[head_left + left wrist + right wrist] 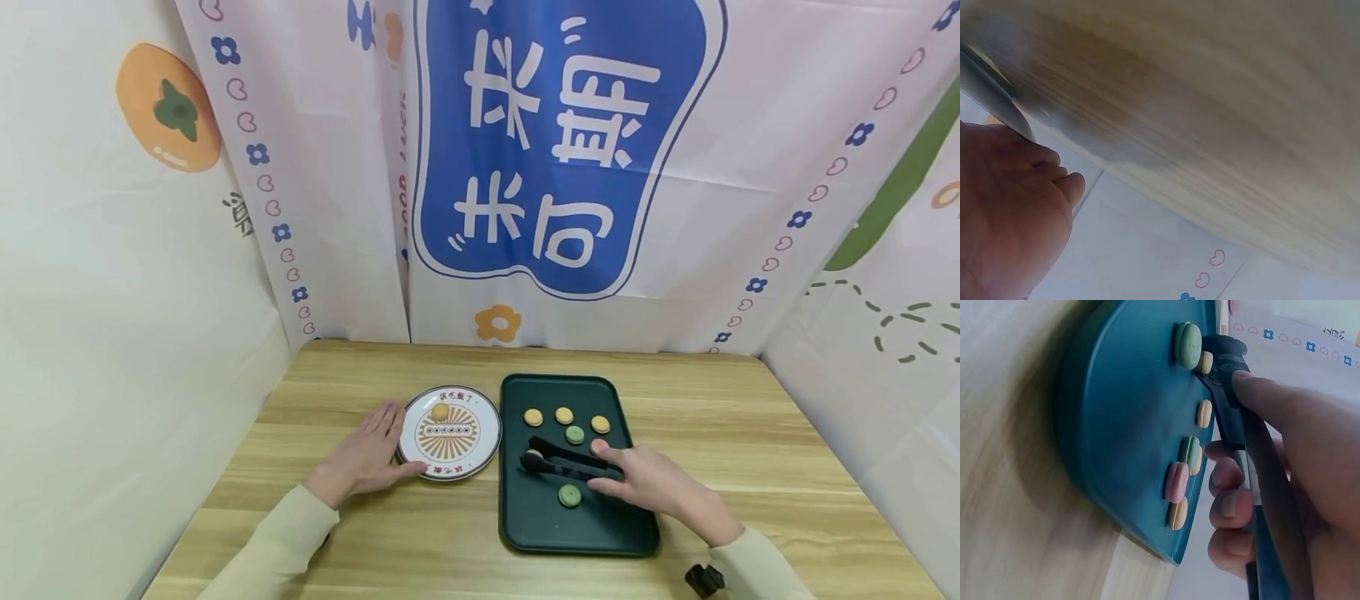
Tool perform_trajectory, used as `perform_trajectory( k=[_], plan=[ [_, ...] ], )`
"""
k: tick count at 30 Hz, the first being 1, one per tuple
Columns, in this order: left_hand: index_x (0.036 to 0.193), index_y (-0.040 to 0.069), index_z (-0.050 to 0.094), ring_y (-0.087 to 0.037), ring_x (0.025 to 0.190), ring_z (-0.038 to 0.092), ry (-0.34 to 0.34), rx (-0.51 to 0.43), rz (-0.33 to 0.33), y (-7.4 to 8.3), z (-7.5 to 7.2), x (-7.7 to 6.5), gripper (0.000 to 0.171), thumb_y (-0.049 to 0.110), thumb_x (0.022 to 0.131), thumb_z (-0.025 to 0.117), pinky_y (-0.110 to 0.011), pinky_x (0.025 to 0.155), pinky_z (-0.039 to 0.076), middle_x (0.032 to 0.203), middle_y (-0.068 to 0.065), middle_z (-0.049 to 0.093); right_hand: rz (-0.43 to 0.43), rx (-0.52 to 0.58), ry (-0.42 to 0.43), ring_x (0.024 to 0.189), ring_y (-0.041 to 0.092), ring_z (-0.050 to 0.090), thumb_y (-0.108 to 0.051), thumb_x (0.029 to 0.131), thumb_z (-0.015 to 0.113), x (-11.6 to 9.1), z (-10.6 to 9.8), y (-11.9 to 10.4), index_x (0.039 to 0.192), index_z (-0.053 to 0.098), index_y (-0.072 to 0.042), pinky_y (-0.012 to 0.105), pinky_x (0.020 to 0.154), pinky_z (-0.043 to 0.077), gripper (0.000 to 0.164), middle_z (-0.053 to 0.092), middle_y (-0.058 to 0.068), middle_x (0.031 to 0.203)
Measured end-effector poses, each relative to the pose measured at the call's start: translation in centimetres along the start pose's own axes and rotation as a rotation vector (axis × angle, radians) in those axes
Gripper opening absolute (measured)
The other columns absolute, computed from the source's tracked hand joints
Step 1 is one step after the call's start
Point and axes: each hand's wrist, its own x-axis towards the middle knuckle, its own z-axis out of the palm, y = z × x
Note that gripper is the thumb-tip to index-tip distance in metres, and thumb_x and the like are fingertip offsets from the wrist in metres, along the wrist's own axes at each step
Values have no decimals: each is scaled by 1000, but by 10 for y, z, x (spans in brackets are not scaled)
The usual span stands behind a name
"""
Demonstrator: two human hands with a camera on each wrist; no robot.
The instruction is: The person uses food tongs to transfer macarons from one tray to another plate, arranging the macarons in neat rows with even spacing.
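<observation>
My left hand [366,457] lies at the left side of a white round plate [482,446], fingers extended along its edge and thumb at the near rim. One yellow macaron [440,412] sits on the plate. In the head view, my right hand [651,485] grips black tongs [558,470] over a dark green tray [540,529]. The tongs' tips are around a yellow macaron [533,453] on the tray, partly hidden; whether they touch it I cannot tell. A green macaron [569,496] lies just nearer than the tongs, also large in the right wrist view.
Beyond the tongs on the tray lie yellow macarons [564,415], another green one [574,435] and a pink one [599,447] close to the right hand. Plate and tray stand side by side on a wooden table [405,533]. Printed cloth [345,250] hangs behind.
</observation>
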Motion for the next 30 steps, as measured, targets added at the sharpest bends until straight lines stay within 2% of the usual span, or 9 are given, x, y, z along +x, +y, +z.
perform_trajectory(
  k=[7, 11, 12, 13, 18, 19, 22, 25, 30],
  plan=[
    [151, -9, 23, -41, 150, 18, 7, -15, -5, 0, -1, -1, 112, 80, 87, 39, -50, 124, 22, 159, -29, 21, -63, 8, 39, 42, -1, 39, -56, 92, 59, 2, 2, 2, 134, 60, -2, 16, 44, 36, 68, 35, -13, 52],
    [151, -9, 23, -41, 150, 18, 3, -7, -7, 0, 0, -1, 112, 80, 87, 38, -49, 124, 22, 159, -29, 21, -85, 2, 44, 42, -1, 36, -55, 92, 59, 2, 3, 3, 135, 59, -1, 16, 44, 35, 69, 52, -9, 60],
    [151, -9, 23, -40, 151, 17, 0, -5, -8, 0, 0, -1, 112, 80, 87, 38, -49, 124, 22, 159, -28, 21, -87, 3, 45, 42, 0, 34, -55, 92, 59, 2, 3, 3, 135, 58, -1, 17, 44, 34, 69, 62, -3, 67],
    [151, -9, 22, -41, 151, 17, -3, -8, -8, 0, 0, -1, 111, 80, 87, 38, -49, 124, 22, 159, -29, 20, -84, 4, 41, 42, 0, 33, -55, 92, 59, 3, 2, 3, 136, 57, -1, 17, 44, 34, 69, 64, -1, 70],
    [152, -9, 22, -40, 151, 17, -11, -16, -10, 1, -1, -2, 110, 79, 87, 39, -49, 124, 22, 160, -29, 20, -46, 10, 19, 40, 2, 31, -55, 92, 58, 5, 1, 0, 138, 55, -3, 17, 43, 31, 70, 56, -6, 65],
    [151, -9, 22, -41, 151, 17, -7, -22, -8, 2, -2, -2, 110, 79, 87, 39, -49, 124, 22, 159, -29, 20, -37, 12, 14, 40, 2, 32, -55, 92, 58, 6, 0, 0, 139, 55, -3, 17, 43, 31, 70, 47, -10, 59],
    [152, -9, 22, -40, 151, 17, -6, -12, -12, 2, -2, -2, 110, 79, 87, 39, -48, 124, 22, 159, -28, 20, -35, 15, 11, 41, 2, 37, -55, 92, 58, 9, -2, -1, 137, 57, -3, 17, 44, 33, 69, 44, -12, 56],
    [152, -9, 22, -40, 151, 17, -2, -12, -11, 2, -2, -2, 110, 79, 87, 39, -48, 124, 22, 160, -28, 20, -63, 16, 16, 45, 0, 44, -55, 93, 57, 12, -4, -1, 133, 60, -1, 17, 46, 38, 67, 48, -12, 57],
    [152, -9, 21, -40, 151, 16, -11, -21, -11, 2, -3, -3, 110, 79, 87, 39, -49, 124, 21, 160, -28, 18, -104, 10, 34, 54, -3, 51, -55, 94, 56, 17, -5, -2, 128, 63, 0, 17, 55, 47, 65, 66, -7, 72]
  ],
)
